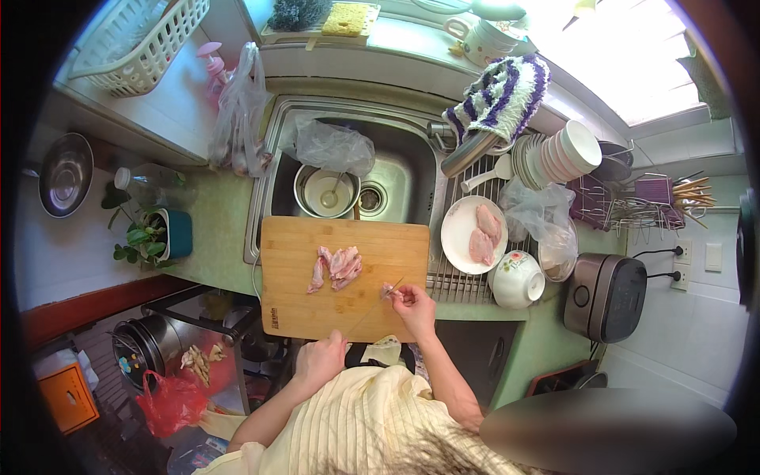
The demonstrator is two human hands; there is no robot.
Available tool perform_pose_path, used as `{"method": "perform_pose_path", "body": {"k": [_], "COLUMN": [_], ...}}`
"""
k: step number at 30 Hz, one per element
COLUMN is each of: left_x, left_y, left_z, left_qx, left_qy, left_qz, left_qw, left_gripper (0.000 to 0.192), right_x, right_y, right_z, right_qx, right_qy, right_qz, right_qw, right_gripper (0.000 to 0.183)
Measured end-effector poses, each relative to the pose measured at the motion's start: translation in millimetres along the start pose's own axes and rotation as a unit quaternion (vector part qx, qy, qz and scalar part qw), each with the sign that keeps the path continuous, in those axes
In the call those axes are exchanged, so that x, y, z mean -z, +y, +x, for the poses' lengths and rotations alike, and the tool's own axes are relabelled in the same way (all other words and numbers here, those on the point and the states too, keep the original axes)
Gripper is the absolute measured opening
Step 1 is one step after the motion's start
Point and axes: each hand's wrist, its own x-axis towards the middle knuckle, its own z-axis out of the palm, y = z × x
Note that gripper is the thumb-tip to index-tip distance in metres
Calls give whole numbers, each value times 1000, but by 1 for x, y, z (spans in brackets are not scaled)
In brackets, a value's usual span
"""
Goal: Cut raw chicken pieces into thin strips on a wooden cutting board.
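My left hand (323,359) is closed at the front edge of the bamboo cutting board (291,237), around the handle end of a knife (371,313). Seen nearly edge-on, the thin blade slants up to the right. My right hand (414,309) pinches a small piece of raw chicken (386,290) on the right part of the board, and the blade's tip end lies against it. To the left of this, cut raw chicken pieces (343,267) sit in a small heap. Two raw wing pieces (485,234) lie on a white plate (457,249) right of the board.
Behind the board is a steel sink (409,178) with a pot (298,196) and a plastic bag (335,145). A draining rack (451,291) holds a floral bowl (513,285) and stacked bowls (570,151). A rice cooker (602,297) stands right, a potted plant (177,233) left.
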Motion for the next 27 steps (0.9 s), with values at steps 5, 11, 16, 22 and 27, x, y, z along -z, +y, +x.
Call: {"method": "perform_pose_path", "body": {"k": [5,11,16,22,27], "left_x": [-3,-9,-26,-29,-7], "left_y": [0,10,22,18,-5], "left_z": [3,24,59,58,23], "left_qx": [-6,13,-40,-49,-36], "left_qy": [-27,-79,-24,-1,-60], "left_qz": [36,66,54,130,176], "left_qw": [999,995,997,990,982], "left_gripper": [22,12,8,6,6], "right_x": [0,0,4,17,22], "right_y": [5,14,23,29,23], "right_z": [-2,-5,-2,8,14], "right_qx": [29,90,99,101,-15], "right_qy": [-14,-14,-15,-1,-82], "right_qz": [-40,-42,-40,-47,-28], "right_qw": [999,995,994,994,996], "right_gripper": [13,12,12,13,12]}}
